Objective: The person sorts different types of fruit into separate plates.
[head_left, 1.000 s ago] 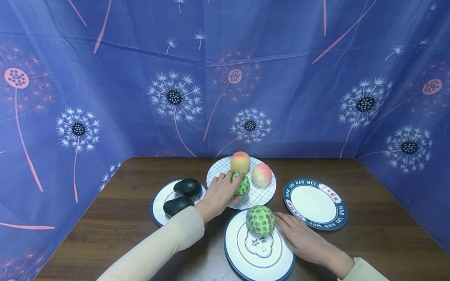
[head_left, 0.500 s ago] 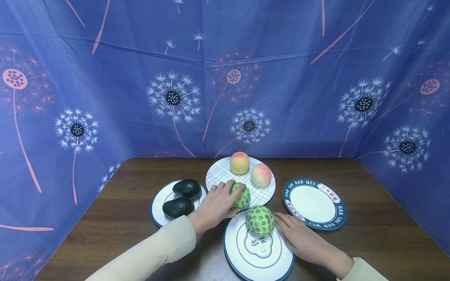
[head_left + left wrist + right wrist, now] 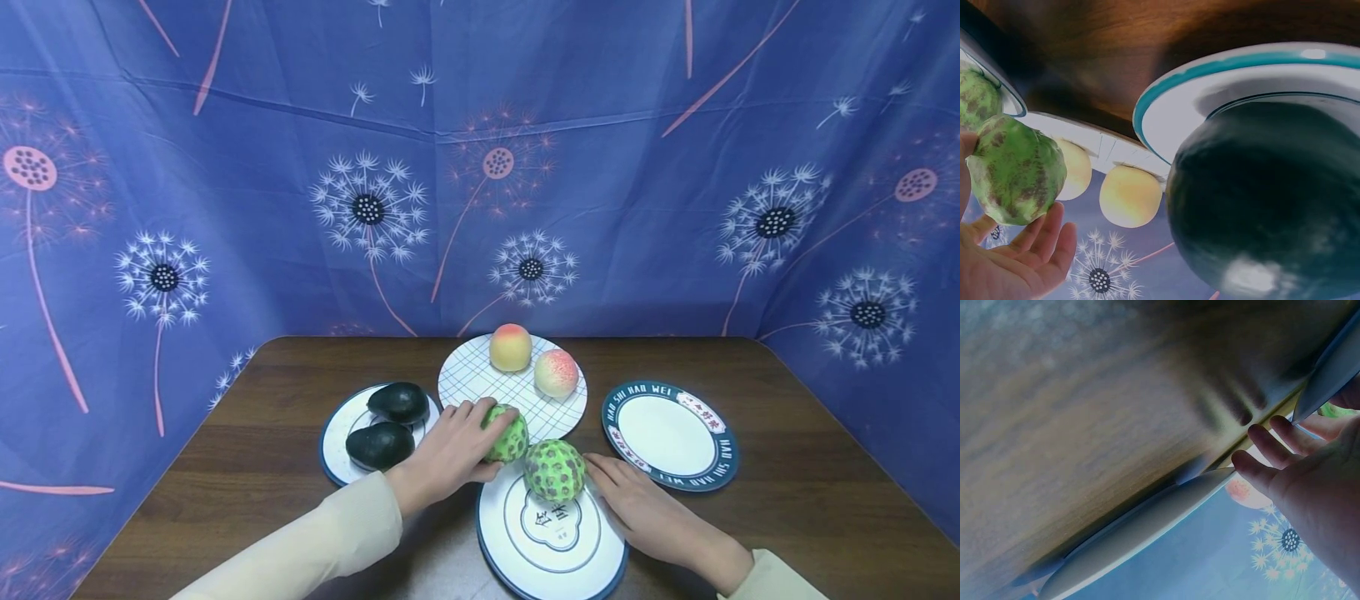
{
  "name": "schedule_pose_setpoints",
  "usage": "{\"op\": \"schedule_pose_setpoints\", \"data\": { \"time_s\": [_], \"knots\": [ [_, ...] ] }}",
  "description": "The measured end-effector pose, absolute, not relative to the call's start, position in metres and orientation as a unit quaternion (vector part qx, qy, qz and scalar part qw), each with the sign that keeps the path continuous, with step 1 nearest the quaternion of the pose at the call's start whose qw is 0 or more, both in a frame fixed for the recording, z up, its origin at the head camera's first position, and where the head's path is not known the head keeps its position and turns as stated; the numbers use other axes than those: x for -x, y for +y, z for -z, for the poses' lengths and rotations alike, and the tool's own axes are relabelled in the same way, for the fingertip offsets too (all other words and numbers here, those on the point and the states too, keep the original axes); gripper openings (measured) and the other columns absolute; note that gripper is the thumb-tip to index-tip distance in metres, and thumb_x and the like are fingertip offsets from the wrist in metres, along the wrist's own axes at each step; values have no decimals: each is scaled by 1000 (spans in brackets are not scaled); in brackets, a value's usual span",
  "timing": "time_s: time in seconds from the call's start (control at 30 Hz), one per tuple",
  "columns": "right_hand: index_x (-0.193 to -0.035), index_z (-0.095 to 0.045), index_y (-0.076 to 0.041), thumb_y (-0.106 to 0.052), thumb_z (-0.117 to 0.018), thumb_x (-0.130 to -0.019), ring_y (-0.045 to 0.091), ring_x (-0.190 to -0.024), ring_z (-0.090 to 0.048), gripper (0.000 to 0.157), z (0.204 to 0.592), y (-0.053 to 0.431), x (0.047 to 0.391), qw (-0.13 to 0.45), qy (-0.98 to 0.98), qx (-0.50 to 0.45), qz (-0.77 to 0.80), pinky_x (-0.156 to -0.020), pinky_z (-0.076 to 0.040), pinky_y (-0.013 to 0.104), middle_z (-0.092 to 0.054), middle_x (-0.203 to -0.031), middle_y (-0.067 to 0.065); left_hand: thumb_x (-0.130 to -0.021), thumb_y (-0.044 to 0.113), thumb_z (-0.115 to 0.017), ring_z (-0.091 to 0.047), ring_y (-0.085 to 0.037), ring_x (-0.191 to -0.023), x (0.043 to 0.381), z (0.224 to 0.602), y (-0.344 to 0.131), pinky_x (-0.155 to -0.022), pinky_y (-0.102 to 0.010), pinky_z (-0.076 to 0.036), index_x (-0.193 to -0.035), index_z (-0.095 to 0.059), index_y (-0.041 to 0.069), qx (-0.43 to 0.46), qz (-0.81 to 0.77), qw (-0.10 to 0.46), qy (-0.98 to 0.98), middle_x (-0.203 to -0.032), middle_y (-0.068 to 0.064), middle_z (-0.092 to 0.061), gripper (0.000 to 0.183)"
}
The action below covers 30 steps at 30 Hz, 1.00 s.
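Head view, clock directions taken from the middle of the near plate: just inside its rim at 12 sits the plated fruit, green and spotted. At 2 lies the person's right grip, fingers nearly straight by the rim and curled round nothing; contact with the fruit cannot be told. Hard pressure there might tilt the plate and set the fruit rolling.

At 11 the left grip holds the held fruit, also green, with fingertips about its sides. It is right beside the plated fruit, touching or not being unclear; a bump could knock that one away, and a loose hold on so round a shape could let it slip.

At 10, the left plate carries two dark fruits; the left sleeve passes near enough that a careless swing might catch them. The teal plate rests on the surface at 2. Farther, past 11, the grid plate bears two peaches, before the blue cloth.
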State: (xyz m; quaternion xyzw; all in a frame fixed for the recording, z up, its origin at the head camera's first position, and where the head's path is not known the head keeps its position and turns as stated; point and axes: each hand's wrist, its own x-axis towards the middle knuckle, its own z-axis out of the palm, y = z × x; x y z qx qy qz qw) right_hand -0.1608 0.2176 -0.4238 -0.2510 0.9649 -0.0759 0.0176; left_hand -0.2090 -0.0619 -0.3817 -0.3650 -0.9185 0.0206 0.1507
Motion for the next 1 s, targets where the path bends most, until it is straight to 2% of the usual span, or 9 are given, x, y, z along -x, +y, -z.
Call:
{"op": "schedule_pose_setpoints", "data": {
  "time_s": [0.13,0.43,1.0],
  "knots": [
    [-136,-42,-9,-28,-48,-92,26,-129,-40,48,423,218,161,22,966,247,75,-102,-37,47,-43,-138,7,-80,49,-60,-51,-22,-105,208,384,-67,-84,-39,-48,-138,-29,24,382,-13,161,-910,-126,-7,-45,70],
    [-136,-41,-9,-25,-49,-92,27,-128,-39,48,423,219,160,17,963,258,76,-101,-36,48,-43,-138,8,-79,54,-58,-51,-17,-104,210,389,-79,-85,-38,-46,-137,-32,27,419,23,147,-895,-124,-2,-49,69],
    [-136,-42,-7,-26,-50,-92,27,-127,-41,48,420,220,157,10,961,264,79,-101,-37,47,-44,-137,8,-76,56,-59,-51,-13,-106,213,394,-92,-86,-34,-45,-137,-33,29,510,30,185,-840,-125,1,-50,71]
  ]
}}
